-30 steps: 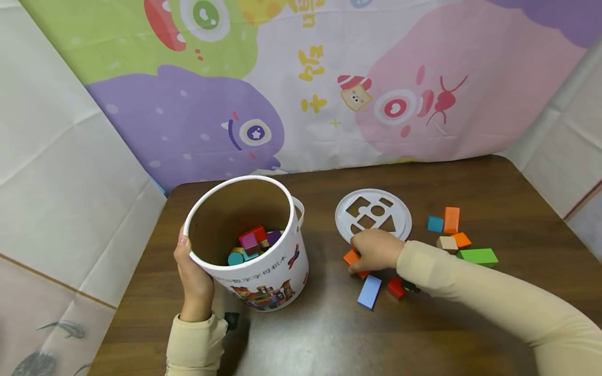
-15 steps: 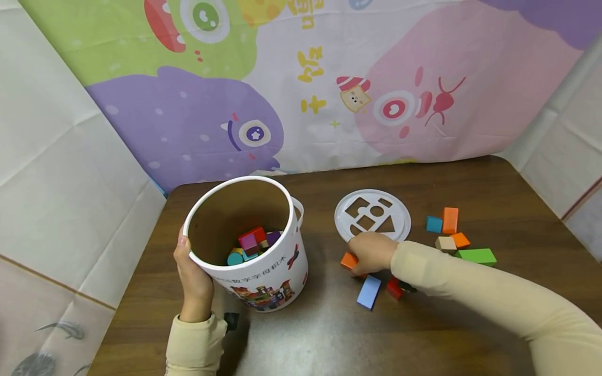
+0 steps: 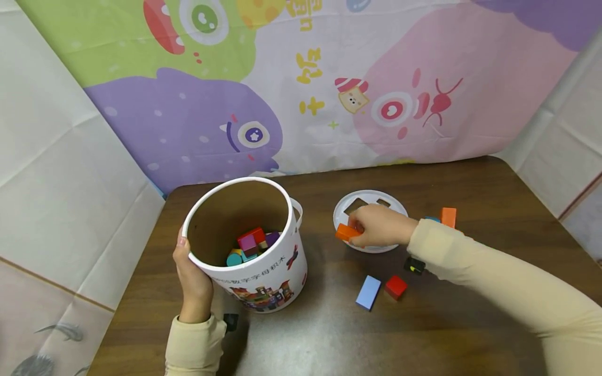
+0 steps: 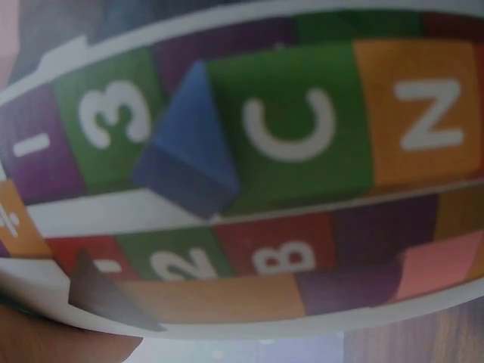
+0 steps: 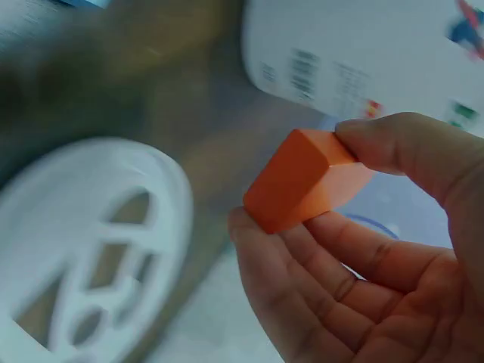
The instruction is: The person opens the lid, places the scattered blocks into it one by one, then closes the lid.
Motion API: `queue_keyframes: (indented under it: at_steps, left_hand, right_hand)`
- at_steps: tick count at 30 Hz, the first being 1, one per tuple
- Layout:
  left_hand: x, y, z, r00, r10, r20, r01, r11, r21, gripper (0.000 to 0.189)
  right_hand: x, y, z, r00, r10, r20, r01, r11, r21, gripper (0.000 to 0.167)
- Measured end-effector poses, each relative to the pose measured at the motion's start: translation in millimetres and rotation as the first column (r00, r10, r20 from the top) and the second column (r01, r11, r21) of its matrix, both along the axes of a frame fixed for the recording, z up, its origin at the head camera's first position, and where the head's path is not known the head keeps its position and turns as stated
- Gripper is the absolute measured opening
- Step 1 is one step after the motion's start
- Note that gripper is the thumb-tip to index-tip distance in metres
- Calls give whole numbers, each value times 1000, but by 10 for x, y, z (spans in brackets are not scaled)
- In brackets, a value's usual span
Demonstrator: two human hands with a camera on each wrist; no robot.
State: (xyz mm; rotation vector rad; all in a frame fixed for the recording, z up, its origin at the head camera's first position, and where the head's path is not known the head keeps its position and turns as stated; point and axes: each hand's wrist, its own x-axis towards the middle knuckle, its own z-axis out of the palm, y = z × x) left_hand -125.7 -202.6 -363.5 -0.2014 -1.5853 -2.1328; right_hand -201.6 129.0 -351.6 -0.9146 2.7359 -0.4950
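Observation:
A white bucket [image 3: 277, 284] with printed pictures stands at the left of the table, several coloured blocks [image 3: 249, 241] inside it. My left hand [image 3: 194, 282] holds its left side, thumb up at the rim. Printed letters and numbers on the bucket wall [image 4: 302, 212] fill the left wrist view. My right hand [image 3: 383, 225] pinches an orange block [image 3: 346, 232] between thumb and fingers, over the white lid [image 3: 402, 209] with shaped holes. In the right wrist view the orange block [image 5: 291, 181] is held at the fingertips, with the lid [image 5: 166, 181] to its left.
A light blue block [image 3: 368, 292] and a red block [image 3: 396, 286] lie in front of the lid. Another orange block [image 3: 449, 216] and part of a blue block [image 3: 432, 219] show behind the right sleeve. A patterned cloth [image 3: 320, 130] hangs behind the table [image 3: 305, 344].
My right hand has lifted the orange block from the table and moved up over the lid. The light blue and red blocks are now uncovered. My left hand stays on the bucket.

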Motion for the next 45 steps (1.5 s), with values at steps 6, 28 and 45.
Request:
queue_keyframes:
  at_steps: [6, 28, 45]
  left_hand:
    - [10, 6, 8, 1000, 12, 15, -12, 1000, -10, 53]
    - [10, -11, 10, 1000, 8, 6, -7, 1000, -23, 53]
    - [-8, 1, 4, 1000, 8, -2, -8, 999, -41, 54]
  right_hand:
    - [-6, 42, 398, 997, -33, -69, 27, 996, -86, 20]
    - [48, -610, 1546, 935, 127, -330, -201, 959, -200, 25]
    - [-13, -1462, 1134, 902, 397, -168, -393, 918, 59, 31]
